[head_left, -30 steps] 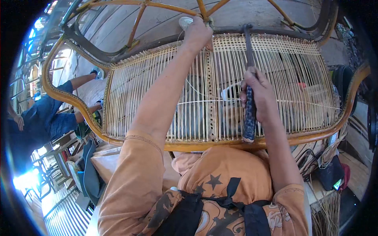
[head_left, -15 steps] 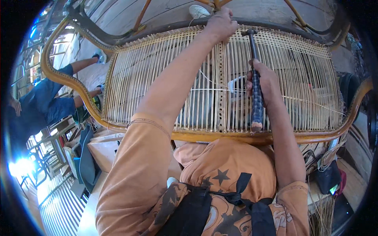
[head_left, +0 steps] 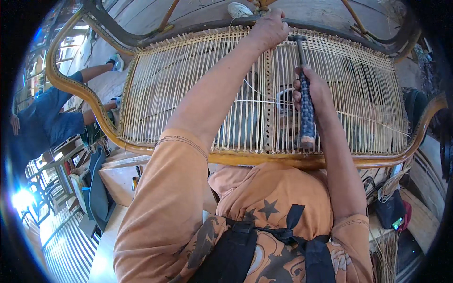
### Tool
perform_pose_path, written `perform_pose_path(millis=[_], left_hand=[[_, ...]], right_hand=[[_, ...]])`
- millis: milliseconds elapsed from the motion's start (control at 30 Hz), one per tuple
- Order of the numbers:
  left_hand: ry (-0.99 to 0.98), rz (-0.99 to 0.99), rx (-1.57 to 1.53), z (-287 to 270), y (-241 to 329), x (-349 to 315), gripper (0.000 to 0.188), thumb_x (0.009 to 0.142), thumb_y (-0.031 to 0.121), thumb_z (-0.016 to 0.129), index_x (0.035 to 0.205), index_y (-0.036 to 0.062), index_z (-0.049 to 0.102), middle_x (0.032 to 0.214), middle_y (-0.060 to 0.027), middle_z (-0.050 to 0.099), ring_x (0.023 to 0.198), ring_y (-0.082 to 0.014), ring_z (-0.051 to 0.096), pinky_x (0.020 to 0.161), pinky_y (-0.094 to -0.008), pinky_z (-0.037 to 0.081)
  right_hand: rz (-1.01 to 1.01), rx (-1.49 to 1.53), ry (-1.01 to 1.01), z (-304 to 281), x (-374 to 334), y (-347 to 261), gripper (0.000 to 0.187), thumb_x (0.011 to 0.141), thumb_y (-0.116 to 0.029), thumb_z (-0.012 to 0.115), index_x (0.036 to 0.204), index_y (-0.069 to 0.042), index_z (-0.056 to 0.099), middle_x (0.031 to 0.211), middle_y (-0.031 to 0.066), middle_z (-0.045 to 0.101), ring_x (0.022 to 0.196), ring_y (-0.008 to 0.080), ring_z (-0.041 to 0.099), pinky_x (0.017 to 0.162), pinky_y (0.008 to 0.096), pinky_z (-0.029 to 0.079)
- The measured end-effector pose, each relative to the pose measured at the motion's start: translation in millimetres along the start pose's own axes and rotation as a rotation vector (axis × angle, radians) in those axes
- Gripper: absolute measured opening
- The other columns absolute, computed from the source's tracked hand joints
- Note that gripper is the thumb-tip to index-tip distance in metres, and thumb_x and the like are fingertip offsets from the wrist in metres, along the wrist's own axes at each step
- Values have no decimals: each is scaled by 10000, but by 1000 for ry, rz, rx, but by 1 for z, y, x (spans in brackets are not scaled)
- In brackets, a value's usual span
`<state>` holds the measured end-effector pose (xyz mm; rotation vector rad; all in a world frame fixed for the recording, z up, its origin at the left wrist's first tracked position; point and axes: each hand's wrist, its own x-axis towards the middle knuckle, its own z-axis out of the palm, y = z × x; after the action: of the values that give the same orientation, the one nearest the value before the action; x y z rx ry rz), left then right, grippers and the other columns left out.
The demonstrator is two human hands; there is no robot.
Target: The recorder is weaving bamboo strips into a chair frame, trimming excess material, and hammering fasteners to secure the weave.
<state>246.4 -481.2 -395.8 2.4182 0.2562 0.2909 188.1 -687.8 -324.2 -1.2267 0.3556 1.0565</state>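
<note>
Fingers [head_left: 297,94] on my right hand [head_left: 317,92] are curling round a hammer [head_left: 306,111] and squeezing its dark, bumpy grip. They are closing right up on it, and my thumb is sitting near the top of the grip. My left hand [head_left: 271,30] is reaching far out to the dark back rail [head_left: 207,27], beside the hammer's head. Its fingers are bending in, but I can't tell if they are holding something, because the back of my hand is hiding it.

The hammer is hanging over the right part of the cane panel [head_left: 165,94], just right of the strip with holes [head_left: 269,108]. Its head is pointing away from me, close to the back rail, and its pale handle end is pointing at my tummy. So its long side is running from near me to far away, leaning a little to the left at the far end. It is going almost the same way as the thin cane sticks. One white strand [head_left: 257,101] is crossing those sticks sideways. The shiny brown front rail [head_left: 236,158] is running along just in front of my orange shirt [head_left: 278,188].
</note>
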Motion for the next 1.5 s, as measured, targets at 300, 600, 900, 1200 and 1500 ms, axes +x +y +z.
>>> perform_pose_path(millis=[300, 600, 900, 1200, 1500], left_hand=[[66, -2, -16, -11, 5, 6, 331, 811, 215, 542, 1079, 28, 493, 1001, -233, 612, 973, -379, 593, 872, -437, 462], [98, -25, -37, 6, 1, 4, 283, 803, 200, 541, 1030, 39, 492, 962, -230, 599, 940, -399, 593, 849, -466, 465], [66, 52, -20, 10, 4, 4, 344, 806, 217, 546, 1073, 10, 481, 1049, -255, 588, 1014, -400, 571, 898, -461, 450], [76, 101, 75, 6, -1, 10, 306, 836, 149, 497, 1090, -6, 425, 1028, -320, 559, 974, -442, 570, 857, -489, 454], [144, 179, 45, -4, 11, 10, 270, 841, 143, 503, 1066, 4, 448, 984, -288, 569, 916, -431, 582, 788, -475, 471]], right_hand=[[-10, -86, 53, -8, -3, -9, 331, 970, -348, 430, 1084, -52, 525, 648, -4, 517, 430, 96, 487, 342, 238, 399], [-53, -32, 71, -19, -11, -6, 344, 973, -343, 420, 1108, -41, 516, 658, -11, 514, 434, 91, 489, 352, 234, 407], [-92, 121, 74, -6, -5, 2, 284, 955, -349, 444, 951, -71, 504, 657, 23, 516, 462, 137, 508, 387, 277, 415], [-31, 81, -49, -12, 4, 1, 257, 959, -338, 431, 944, -90, 497, 656, 4, 528, 469, 128, 511, 376, 282, 418], [-4, 16, -37, -1, 0, -3, 286, 962, -330, 417, 1034, -68, 508, 650, -4, 514, 452, 111, 493, 367, 261, 397]])
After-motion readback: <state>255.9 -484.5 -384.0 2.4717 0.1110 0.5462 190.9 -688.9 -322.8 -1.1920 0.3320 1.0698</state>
